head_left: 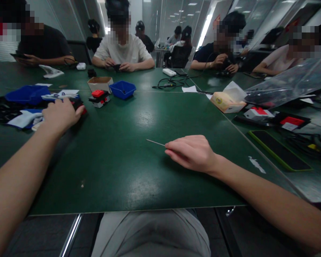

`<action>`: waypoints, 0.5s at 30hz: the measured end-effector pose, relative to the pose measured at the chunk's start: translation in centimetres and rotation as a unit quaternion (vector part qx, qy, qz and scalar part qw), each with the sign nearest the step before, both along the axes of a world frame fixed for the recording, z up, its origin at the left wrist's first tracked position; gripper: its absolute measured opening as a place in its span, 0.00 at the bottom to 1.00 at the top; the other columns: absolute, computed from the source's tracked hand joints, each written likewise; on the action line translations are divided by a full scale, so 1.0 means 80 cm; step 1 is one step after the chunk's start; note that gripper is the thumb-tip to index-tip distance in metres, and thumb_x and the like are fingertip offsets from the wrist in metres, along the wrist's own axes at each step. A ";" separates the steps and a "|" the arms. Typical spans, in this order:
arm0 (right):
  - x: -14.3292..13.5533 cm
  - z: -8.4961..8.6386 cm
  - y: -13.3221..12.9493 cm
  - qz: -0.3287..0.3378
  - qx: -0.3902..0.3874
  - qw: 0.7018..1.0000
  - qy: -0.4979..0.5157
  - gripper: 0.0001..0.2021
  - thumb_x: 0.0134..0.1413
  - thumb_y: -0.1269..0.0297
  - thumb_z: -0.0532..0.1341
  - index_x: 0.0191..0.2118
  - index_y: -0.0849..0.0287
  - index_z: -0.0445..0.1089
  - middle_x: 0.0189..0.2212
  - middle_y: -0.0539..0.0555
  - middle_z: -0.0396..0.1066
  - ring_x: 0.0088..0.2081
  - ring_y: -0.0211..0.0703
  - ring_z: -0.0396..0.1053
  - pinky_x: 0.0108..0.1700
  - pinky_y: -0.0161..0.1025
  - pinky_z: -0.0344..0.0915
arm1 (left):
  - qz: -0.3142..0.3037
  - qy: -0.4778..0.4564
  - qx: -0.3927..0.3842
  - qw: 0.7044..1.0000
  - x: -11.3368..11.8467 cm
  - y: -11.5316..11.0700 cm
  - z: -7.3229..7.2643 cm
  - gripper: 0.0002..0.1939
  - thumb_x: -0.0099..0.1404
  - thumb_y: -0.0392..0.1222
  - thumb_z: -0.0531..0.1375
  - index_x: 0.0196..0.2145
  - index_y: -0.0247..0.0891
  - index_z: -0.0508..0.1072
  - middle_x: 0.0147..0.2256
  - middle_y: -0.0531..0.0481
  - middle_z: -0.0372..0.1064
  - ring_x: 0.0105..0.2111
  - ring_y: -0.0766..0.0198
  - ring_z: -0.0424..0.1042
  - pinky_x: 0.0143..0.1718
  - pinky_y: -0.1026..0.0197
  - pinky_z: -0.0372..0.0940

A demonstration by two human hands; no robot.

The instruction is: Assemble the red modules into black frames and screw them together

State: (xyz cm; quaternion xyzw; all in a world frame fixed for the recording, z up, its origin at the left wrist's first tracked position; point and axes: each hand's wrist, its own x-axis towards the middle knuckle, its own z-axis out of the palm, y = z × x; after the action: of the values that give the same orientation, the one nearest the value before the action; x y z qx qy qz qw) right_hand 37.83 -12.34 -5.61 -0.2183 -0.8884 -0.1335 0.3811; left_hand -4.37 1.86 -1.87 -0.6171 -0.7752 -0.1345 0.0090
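Note:
My right hand [191, 152] is closed in a pinch over the middle of the green table [117, 157]. From its fingertips a thin, pointed metal rod [155, 142] sticks out to the left; its other end is hidden in the hand. At the left, my left hand [60, 114] reaches out with its fingers curled over a black and red object [77, 103], which they mostly cover. Beside that hand lie white and blue cloth-like pieces [26, 118] and a blue tray [28, 94].
Beyond my left hand stand a red, black and white block [99, 97], a cardboard box [100, 84] and a small blue bin [122, 89]. Tissues [228, 101], a green-edged black pad [279, 150] and cables [310, 142] lie right. Several people sit across the table.

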 end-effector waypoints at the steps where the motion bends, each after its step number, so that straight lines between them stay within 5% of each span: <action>1: 0.000 -0.001 0.000 -0.002 -0.003 1.000 0.001 0.05 0.67 0.65 0.61 0.42 0.59 0.75 0.30 0.51 0.81 0.28 0.37 0.77 0.31 0.33 0.69 | 0.002 0.004 -0.003 1.000 -0.001 0.002 0.000 0.57 0.58 0.79 0.50 0.65 0.23 0.58 0.68 0.23 0.52 0.62 0.19 0.52 0.57 0.23 0.50; 4: 0.000 -0.002 0.001 -0.008 -0.021 1.000 -0.003 0.06 0.68 0.65 0.61 0.42 0.59 0.75 0.30 0.51 0.80 0.28 0.37 0.76 0.31 0.33 0.68 | -0.005 0.022 -0.006 1.000 -0.002 0.004 0.003 0.55 0.61 0.77 0.44 0.62 0.20 0.62 0.67 0.20 0.50 0.62 0.18 0.51 0.56 0.23 0.49; 9: -0.001 -0.008 0.006 -0.004 -0.055 0.998 0.013 0.06 0.69 0.66 0.60 0.42 0.60 0.74 0.29 0.50 0.79 0.25 0.35 0.73 0.29 0.33 0.65 | -0.044 0.035 0.025 0.998 0.011 -0.011 0.011 0.45 0.64 0.68 0.53 0.63 0.27 0.63 0.68 0.25 0.51 0.63 0.21 0.52 0.57 0.24 0.52; 15: -0.001 -0.037 0.036 0.005 -0.179 0.984 -0.013 0.09 0.70 0.65 0.58 0.49 0.61 0.73 0.37 0.55 0.80 0.35 0.39 0.77 0.38 0.35 0.70 | -0.132 0.041 0.085 0.987 0.044 0.011 0.023 0.40 0.70 0.61 0.51 0.68 0.28 0.56 0.69 0.34 0.51 0.66 0.43 0.54 0.66 0.46 0.50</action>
State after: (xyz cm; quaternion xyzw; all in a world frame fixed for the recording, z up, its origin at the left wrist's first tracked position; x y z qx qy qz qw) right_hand 37.72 -9.45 -8.56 -0.2765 -0.9039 0.0268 0.3251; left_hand -0.84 2.77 -0.03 -0.7161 -0.6718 -0.1743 0.0748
